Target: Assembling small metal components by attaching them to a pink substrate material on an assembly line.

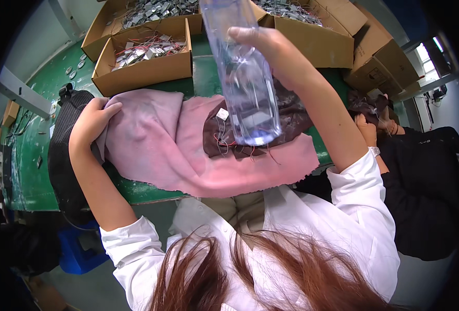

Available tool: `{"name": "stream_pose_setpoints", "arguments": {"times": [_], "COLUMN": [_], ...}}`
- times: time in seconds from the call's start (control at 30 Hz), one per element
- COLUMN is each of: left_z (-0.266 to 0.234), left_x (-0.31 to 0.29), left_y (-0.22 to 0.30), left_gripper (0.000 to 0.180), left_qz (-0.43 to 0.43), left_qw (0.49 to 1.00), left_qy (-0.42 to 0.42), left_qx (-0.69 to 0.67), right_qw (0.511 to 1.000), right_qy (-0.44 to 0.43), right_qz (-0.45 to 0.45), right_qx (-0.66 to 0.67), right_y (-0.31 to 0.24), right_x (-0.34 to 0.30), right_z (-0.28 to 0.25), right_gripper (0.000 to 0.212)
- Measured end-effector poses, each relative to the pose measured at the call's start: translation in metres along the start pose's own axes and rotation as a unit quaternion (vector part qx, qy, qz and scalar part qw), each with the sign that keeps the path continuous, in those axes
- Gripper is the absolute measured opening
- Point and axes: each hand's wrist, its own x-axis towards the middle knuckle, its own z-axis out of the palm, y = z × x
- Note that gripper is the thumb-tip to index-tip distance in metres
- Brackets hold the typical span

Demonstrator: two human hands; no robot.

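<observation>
My right hand point(263, 45) is closed round a clear plastic bottle point(247, 93), raised above the work surface and tilted, its base toward me. A pink cloth point(239, 179) with a ragged edge lies below it, its left part folded over. At that folded left end, my left hand point(92, 122) grips the cloth, fingers partly hidden, beside a black mesh bag point(66, 140). Under the bottle, a dark brown cloth point(294, 111) lies on the pink one. A small white square part point(222, 114) and several red and white wires rest on the dark cloth.
On the green table point(43, 119) stands a small cardboard box point(144, 72) of wired metal parts. Larger open cartons point(312, 46) of similar parts stand behind. To my right, a co-worker's hand point(364, 129) is by dark cloth. A blue stool point(81, 254) stands lower left.
</observation>
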Motion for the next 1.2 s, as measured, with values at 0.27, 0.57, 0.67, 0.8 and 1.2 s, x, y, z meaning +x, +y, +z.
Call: {"name": "stream_pose_setpoints", "arguments": {"times": [0.27,0.57,0.67,0.8,1.2], "left_z": [0.0,0.005,0.004,0.006,0.01], "left_x": [0.004,0.0,-0.008,-0.01,-0.01], "left_y": [0.0,0.01,0.017,0.023,0.025], "left_gripper": [0.043,0.043,0.042,0.041,0.04], "left_qz": [-0.006,0.009,0.011,0.032,0.033], "left_qw": [0.999,1.0,1.0,0.999,0.999], "left_qy": [-0.04,-0.022,-0.022,-0.039,-0.039], "left_qx": [0.002,0.001,0.009,0.011,0.007], "right_qw": [0.922,0.884,0.903,0.926,0.949], "right_qy": [0.245,0.287,0.175,-0.093,-0.148], "right_qz": [-0.169,-0.169,-0.042,-0.137,-0.145], "right_qx": [-0.247,-0.329,-0.391,-0.338,-0.237], "right_y": [0.017,0.054,0.046,0.047,0.053], "right_x": [0.034,0.024,-0.014,-0.051,-0.048], "right_z": [-0.008,-0.012,-0.001,0.023,0.022], "right_gripper": [0.061,0.057,0.04,0.016,0.007]}}
